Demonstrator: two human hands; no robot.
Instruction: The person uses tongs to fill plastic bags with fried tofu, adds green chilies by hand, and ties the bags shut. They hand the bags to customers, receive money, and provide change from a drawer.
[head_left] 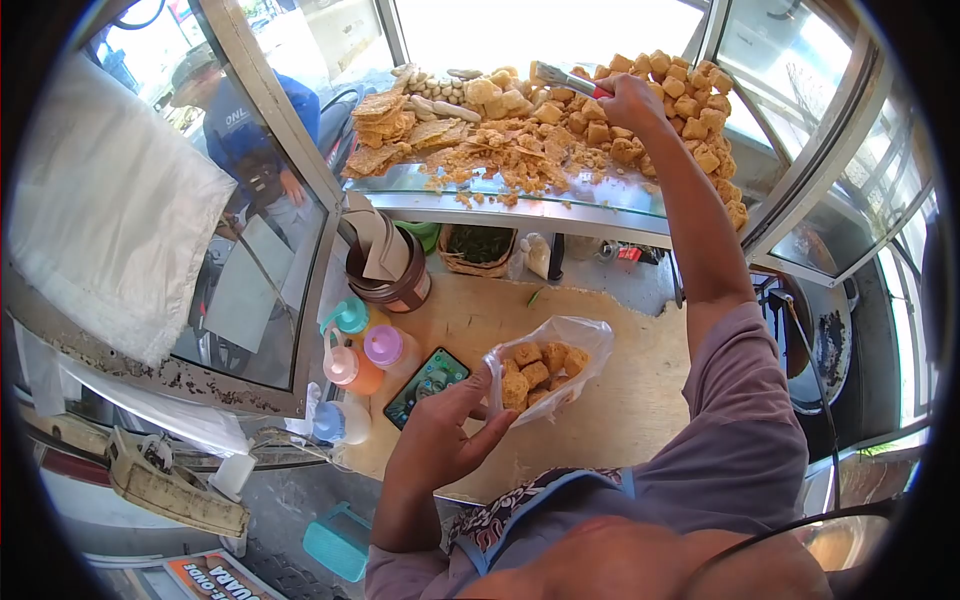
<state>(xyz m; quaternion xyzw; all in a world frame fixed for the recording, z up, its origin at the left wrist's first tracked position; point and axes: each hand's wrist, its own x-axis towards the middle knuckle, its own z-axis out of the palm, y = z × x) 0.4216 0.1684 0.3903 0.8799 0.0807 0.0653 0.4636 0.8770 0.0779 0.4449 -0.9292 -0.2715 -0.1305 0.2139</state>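
Observation:
My left hand (pixel 450 430) grips the near left edge of a clear plastic bag (pixel 592 350) between thumb and fingers. Several golden fried tofu cubes (pixel 536 374) sit inside the bag, whose mouth gapes on the wooden counter (pixel 600 440). Up at the glass display shelf (pixel 610 205), my right hand (pixel 632 104) is closed around the red handle of metal tongs (pixel 572 82). The tongs point left, over the fried food. A large heap of fried tofu (pixel 690 105) lies around and to the right of that hand.
Left on the shelf are flat fritters (pixel 380 120) and loose crumbs (pixel 510 165). A phone (pixel 427 388) lies left of the bag, near squeeze bottles (pixel 350 365) and a brown tub (pixel 390 275). A basket of green leaves (pixel 478 245) stands below the shelf. Outside the glass is a person (pixel 245 130).

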